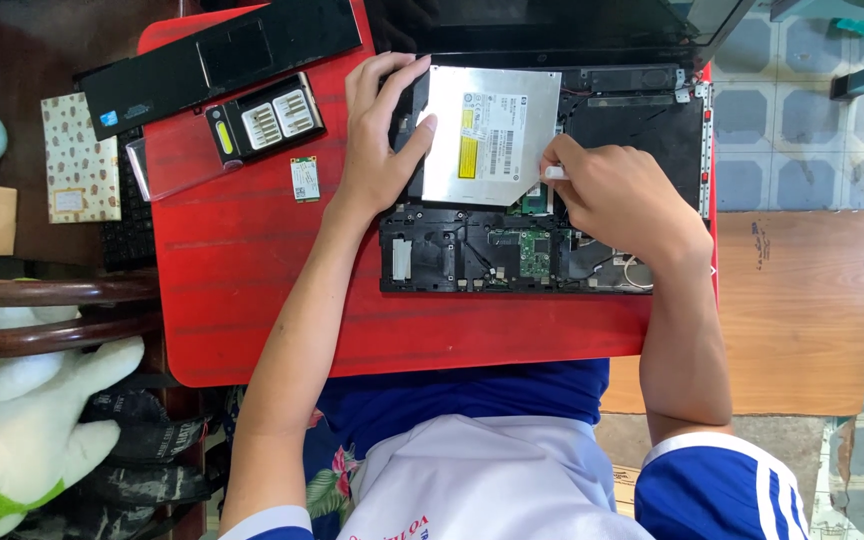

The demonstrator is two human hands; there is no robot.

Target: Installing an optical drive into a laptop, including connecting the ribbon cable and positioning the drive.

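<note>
Two hands on silver optical drive, lying atop opened laptop base on red surface. Left hand fingers grasp drive's edge; right hand fingers pinch its corner.

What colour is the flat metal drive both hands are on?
Silver-grey, with a white label and a yellow sticker. The optical drive shows best in the head view, sitting over the opened laptop.
</note>
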